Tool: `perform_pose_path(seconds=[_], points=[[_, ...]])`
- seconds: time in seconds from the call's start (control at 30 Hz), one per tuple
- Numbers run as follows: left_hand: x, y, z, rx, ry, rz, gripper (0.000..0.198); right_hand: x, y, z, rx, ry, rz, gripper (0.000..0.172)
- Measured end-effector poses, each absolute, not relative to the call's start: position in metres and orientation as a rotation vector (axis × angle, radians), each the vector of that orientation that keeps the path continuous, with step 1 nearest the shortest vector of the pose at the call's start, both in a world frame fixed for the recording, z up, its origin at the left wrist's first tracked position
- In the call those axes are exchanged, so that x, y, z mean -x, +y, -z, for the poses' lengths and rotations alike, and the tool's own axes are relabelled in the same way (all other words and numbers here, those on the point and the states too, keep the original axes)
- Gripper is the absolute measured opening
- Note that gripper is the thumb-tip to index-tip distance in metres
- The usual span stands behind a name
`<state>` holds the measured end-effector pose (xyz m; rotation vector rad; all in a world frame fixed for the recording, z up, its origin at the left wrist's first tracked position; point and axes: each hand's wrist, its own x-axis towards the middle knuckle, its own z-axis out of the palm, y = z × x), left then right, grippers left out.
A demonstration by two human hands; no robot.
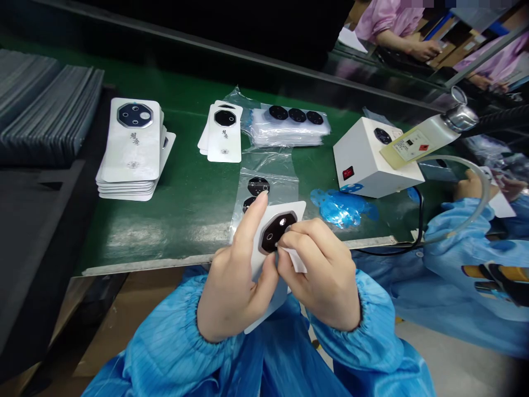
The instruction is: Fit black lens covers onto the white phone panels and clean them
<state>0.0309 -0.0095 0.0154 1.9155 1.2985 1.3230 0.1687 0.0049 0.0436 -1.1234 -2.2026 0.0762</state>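
My left hand (233, 281) is closed around the edges of a white phone back cover (257, 259), held tilted over the table's front edge. Its thumb and fingers grip the sides. On the cover sits a black octagonal camera lens plate (270, 227). My right hand (324, 270) pinches a small white folded piece (298, 260), paper or cloth, with its fingertips against the plate's lower right edge. Just beyond lies a clear plastic bag (285, 184) with black round lens plates (258, 185) in it, partly hidden by my left hand.
White phone covers are stacked at left (134, 149), with a smaller pile (225, 138) mid-table. Behind the bag lies a clear-wrapped pack (285, 132). A white box (376, 165) with a bottle (425, 140) stands right, near blue film pieces (343, 208). A co-worker's blue sleeve (458, 226) is close by.
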Motion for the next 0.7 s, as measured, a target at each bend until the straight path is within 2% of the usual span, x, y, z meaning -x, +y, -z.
perform_pose_path(seconds=[0.7], points=[[-0.0326, -0.0063, -0.0128, -1.986, 1.356, -1.238, 0.081, -0.1695, 0.0091, -0.0424, 1.192, -2.285, -0.112, 0.014]])
